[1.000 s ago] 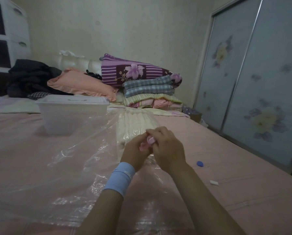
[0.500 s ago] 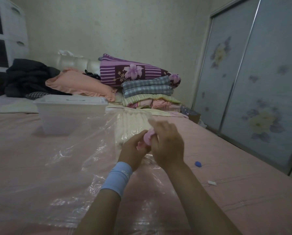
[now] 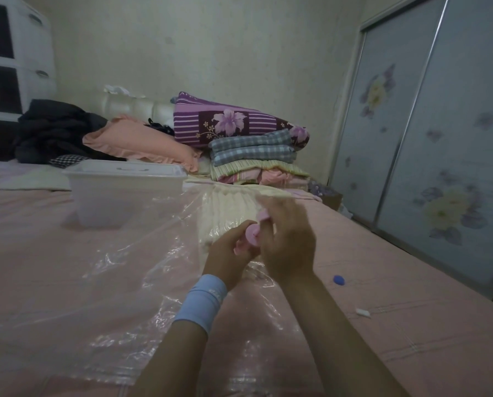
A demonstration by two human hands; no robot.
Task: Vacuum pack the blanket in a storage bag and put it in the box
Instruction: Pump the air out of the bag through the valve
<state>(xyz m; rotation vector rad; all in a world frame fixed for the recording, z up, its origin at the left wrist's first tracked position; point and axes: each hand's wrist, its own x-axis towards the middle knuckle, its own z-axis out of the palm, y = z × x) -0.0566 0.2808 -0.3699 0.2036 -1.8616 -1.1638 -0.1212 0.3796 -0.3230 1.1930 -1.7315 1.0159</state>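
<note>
A clear plastic storage bag [image 3: 102, 270] lies spread on the pink bed, with a cream folded blanket [image 3: 228, 207] inside its far end. My left hand [image 3: 228, 256], with a light blue wristband, holds the bag's pink valve base [image 3: 241, 249]. My right hand [image 3: 288, 242] pinches the round pink valve cap [image 3: 254, 232] just above it, lifted off the base. A translucent white storage box [image 3: 125, 193] with its lid on stands on the bed beyond the bag, to the left.
A stack of folded bedding [image 3: 251, 150] and a pink pillow [image 3: 142, 144] sit at the headboard. Dark clothes [image 3: 53, 130] lie at far left. On the sheet to the right lie a small blue piece [image 3: 339, 280] and a small white piece [image 3: 362, 312]. Sliding wardrobe doors [image 3: 428, 156] border the right.
My right hand has lifted and turned, drawing the pink cap up off the valve base. My left hand has stayed on the base.
</note>
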